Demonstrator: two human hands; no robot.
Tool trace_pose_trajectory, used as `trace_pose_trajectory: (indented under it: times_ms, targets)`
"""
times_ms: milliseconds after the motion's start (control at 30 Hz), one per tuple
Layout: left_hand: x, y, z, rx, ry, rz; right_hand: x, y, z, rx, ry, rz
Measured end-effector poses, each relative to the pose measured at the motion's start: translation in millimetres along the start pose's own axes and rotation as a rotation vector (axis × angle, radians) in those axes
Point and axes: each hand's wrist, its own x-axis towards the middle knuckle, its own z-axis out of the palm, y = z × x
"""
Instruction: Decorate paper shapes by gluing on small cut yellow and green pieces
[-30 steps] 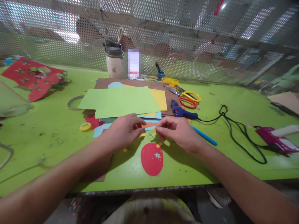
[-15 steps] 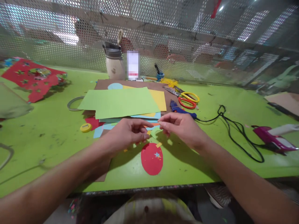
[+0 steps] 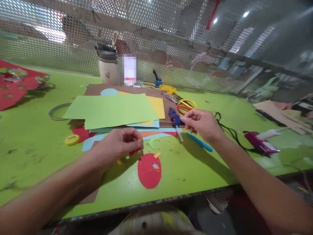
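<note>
Between thumb and fingers of my left hand (image 3: pixel 122 143) is a small yellow paper piece (image 3: pixel 140 141). My right hand (image 3: pixel 201 125) has its thumb and fingertips pinched together beside a blue glue gun (image 3: pixel 174 118), over its handle. I cannot tell whether those fingers grip the gun or hold something tiny. A glue stick (image 3: pixel 179 133) sticks out of the gun. Below the hands lies a red paper oval (image 3: pixel 149 174) with a light blue star (image 3: pixel 155 166) and yellow bits on it. A green paper crescent (image 3: pixel 153 143) rests just above the oval.
Green paper sheets (image 3: pixel 112 111) top a stack of coloured paper. Scissors (image 3: pixel 187 106) and a blue pen (image 3: pixel 199 142) lie at the right. A tape roll (image 3: pixel 72 139) sits left. Behind stand a tumbler (image 3: pixel 107 67) and a phone (image 3: pixel 129 68) before a perforated metal screen.
My hands have moved apart, the right one shifting toward the glue gun and off the crescent. The crescent now lies on the table. The view has turned slightly right.
</note>
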Motion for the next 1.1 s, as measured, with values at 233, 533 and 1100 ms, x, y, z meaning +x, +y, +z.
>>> trace_pose_trajectory:
  times_ms: [233, 533, 1100]
  targets:
    - [-5, 1, -7.4, -0.254, -0.018, -0.041, 39, 31, -17, -0.404, 0.066, -0.145]
    - [-16, 14, -12.3, -0.04, -0.015, -0.112, 44, 52, -10, -0.847, -0.219, -0.312]
    - [-58, -32, 13.4, 0.94, -0.037, 0.514, 19, 19, -50, -0.217, -0.004, -0.213]
